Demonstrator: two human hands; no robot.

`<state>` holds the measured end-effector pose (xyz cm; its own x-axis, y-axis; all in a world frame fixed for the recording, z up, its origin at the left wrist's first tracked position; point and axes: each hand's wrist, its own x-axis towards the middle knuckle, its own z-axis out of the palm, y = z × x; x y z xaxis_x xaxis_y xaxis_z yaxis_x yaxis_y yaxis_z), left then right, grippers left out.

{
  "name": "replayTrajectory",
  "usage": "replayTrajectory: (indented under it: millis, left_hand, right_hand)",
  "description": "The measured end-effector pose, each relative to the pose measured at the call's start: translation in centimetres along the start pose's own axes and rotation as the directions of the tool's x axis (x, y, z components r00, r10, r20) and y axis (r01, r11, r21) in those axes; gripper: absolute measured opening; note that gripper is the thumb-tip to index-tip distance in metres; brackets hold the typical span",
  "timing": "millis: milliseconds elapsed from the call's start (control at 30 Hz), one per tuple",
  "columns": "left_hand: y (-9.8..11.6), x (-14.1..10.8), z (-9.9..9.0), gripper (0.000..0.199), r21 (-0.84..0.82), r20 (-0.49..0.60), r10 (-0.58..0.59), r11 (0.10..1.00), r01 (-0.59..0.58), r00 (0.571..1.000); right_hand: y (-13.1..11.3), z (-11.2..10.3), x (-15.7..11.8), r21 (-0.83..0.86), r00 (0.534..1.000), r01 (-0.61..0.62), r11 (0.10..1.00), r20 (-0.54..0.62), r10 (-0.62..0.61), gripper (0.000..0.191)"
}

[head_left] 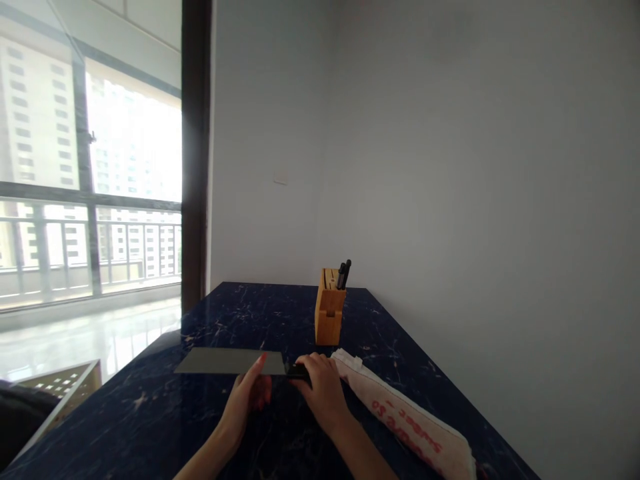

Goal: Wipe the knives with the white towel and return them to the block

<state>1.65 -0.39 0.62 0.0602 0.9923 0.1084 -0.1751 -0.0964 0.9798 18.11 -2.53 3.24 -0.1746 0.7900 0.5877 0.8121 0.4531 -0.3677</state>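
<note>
the right hand point(323, 387) grips the black handle of a wide, grey metal cleaver point(225, 361) above the dark blue marbled table point(165, 400), while the left hand point(246, 395) pinches its blade near the handle.

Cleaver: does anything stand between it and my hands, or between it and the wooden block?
Nothing visible does. The right hand already grips the cleaver by its handle, the left hand is at the blade. The towel lies off to the right, its far end close to the wooden block.
</note>
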Motion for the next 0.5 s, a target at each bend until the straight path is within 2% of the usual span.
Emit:
replayTrajectory:
  millis: [67,133,233,300,400,500]
  left_hand:
    - [0.3,0.2,0.3,0.052,0.004,0.137,0.047,0.999,-0.048,0.989]
    - [0.3,0.5,0.4,0.057,0.073,0.204,0.035,0.996,-0.051,0.978]
    - [-0.2,0.9,0.4,0.062,0.283,0.187,-0.078,0.959,0.023,0.979]
    - [-0.6,1.1,0.3,0.063,0.357,0.156,-0.126,0.932,0.063,0.98]
    - [-0.7,1.2,0.1,0.056,0.277,0.113,-0.093,0.959,0.058,0.989]
    - [0.3,1.0,0.1,0.047,0.025,0.114,-0.029,0.999,0.026,0.993]
  right_hand:
    - [0.2,-0.3,0.2,0.052,0.998,-0.045,0.998,-0.038,0.047,0.021]
    - [0.6,-0.4,0.2,0.098,0.989,-0.116,0.988,-0.076,0.124,0.025]
    - [1.2,-0.2,0.3,0.177,0.96,-0.215,0.96,-0.145,0.241,0.031]
    - [1.7,0.0,0.5,0.262,0.937,-0.252,0.931,-0.174,0.303,0.035]
    - [2.3,0.1,0.9,0.418,0.92,-0.297,0.859,-0.118,0.375,0.042]
    - [2.6,0.4,1.2,0.53,0.919,-0.34,0.777,0.014,0.393,0.047]
